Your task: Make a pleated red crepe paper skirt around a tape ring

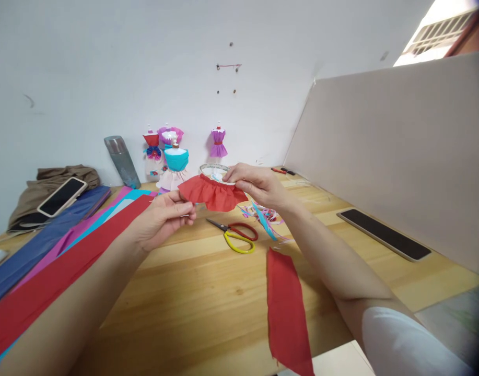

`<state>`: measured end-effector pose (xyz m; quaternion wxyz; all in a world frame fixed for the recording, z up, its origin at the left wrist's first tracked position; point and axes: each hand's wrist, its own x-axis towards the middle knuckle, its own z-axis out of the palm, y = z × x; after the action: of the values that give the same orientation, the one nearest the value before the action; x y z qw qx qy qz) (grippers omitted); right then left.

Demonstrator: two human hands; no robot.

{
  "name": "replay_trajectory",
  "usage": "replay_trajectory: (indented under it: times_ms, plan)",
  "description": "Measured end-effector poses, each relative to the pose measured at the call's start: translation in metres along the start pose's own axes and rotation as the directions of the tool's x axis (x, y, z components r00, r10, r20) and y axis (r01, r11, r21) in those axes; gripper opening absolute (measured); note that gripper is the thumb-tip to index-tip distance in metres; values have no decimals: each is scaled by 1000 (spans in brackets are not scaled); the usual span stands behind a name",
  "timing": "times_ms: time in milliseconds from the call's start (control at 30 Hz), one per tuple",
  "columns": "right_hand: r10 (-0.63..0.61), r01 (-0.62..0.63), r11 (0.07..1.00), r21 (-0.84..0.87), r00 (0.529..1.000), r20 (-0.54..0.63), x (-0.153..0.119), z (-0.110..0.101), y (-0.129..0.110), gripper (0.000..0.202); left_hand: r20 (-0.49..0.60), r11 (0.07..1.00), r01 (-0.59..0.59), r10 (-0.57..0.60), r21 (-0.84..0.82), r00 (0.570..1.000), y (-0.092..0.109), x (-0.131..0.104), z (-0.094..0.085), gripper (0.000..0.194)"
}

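A gathered red fabric piece [219, 194] is held up above the wooden table, its ruffle hanging down. My left hand [164, 216] pinches its left end between thumb and fingers. At its upper right edge, my right hand [258, 184] grips the fabric from above. Right behind the gathers is a patterned ring-shaped item [208, 168], partly hidden by the fabric and my right fingers. Scissors with red and yellow handles [239, 237] lie on the table below. A flat red fabric strip [288, 308] lies nearer, hanging toward the front edge.
Small dress forms [176, 162] and a bottle [122, 161] stand along the wall. Long coloured fabrics [82, 248] and a phone [62, 197] on brown cloth [23, 209] are at left. Fabric scraps [265, 215] lie behind my right forearm; a dark flat device [384, 234] is at right.
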<state>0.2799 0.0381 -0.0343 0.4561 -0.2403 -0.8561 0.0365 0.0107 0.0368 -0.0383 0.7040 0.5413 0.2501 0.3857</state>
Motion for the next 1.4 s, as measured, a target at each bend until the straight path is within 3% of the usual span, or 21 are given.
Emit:
replay_trajectory:
  times_ms: [233,433,600,733,867,1000,1200,1400]
  plan:
    - [-144,150,981,-126,988,57,4,4,-3,27,-46,996,22,-26,-87,999,-9,-1,11,45]
    - [-101,105,983,-148,994,34,3,5,3,24,-93,1000,0,-2,-23,996,-10,3,5,34]
    - [-159,166,966,-197,986,52,4,8,10,23,-107,999,18,-22,-31,994,-10,5,1,29]
    - [-172,185,949,-254,982,73,5,9,10,23,-219,989,43,-73,-140,973,-8,2,8,29]
    - [-177,200,933,-298,979,104,6,10,5,24,-218,982,94,-129,-165,967,-7,-2,18,35]
    - [-162,189,937,-292,980,117,5,11,3,23,-230,984,103,-135,-145,964,-9,-3,21,28]
    - [-158,177,941,-290,983,88,3,10,6,20,-249,987,-2,-38,-160,968,-8,3,15,19]
    - [-193,218,924,-316,975,107,5,10,3,23,-349,985,3,-64,-174,935,-7,3,24,18]
